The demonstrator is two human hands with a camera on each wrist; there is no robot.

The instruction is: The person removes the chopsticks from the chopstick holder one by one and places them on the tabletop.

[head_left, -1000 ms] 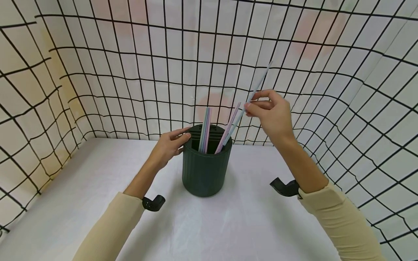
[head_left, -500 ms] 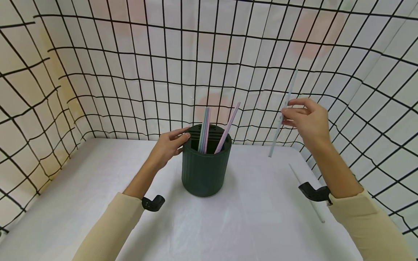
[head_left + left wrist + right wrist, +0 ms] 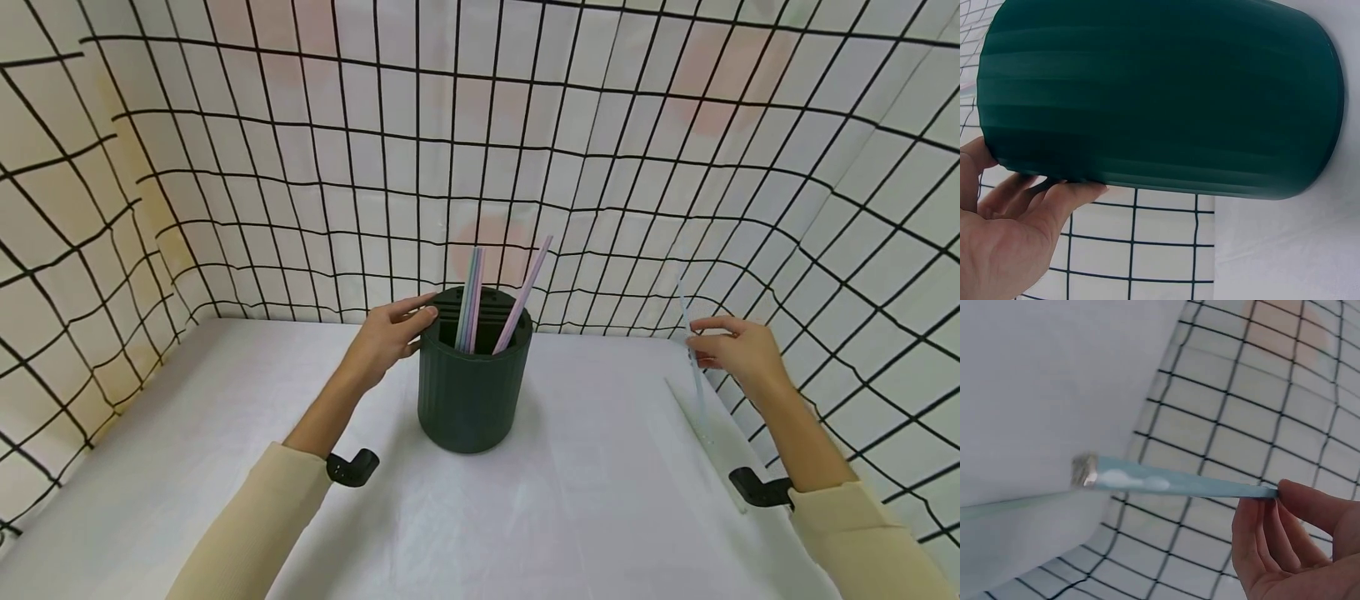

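Observation:
A dark green ribbed pen holder [image 3: 474, 404] stands upright on the white table. My left hand [image 3: 386, 340] grips its left side at the rim; in the left wrist view the fingers [image 3: 1060, 200] press against the ribbed wall. Inside lean a bunch of thin pastel sticks [image 3: 468, 308] and a pink-lilac stick [image 3: 525, 292] tilted right. Far to the right, my right hand [image 3: 738, 354] pinches a long, thin light blue stick [image 3: 1179, 482] between thumb and fingers. Its lower end overlaps another pale stick [image 3: 720, 471] lying on the table.
A black wire grid [image 3: 510, 117] with white sheeting behind it encloses the back and both sides. The white table [image 3: 570, 517] reaches its far edge at the grid, close to the right hand. Each wrist wears a black camera mount [image 3: 352, 468].
My right hand has pulled the light blue stick out of the pen holder and carried it right, then lowered it toward the lying stick. The left hand stays on the holder.

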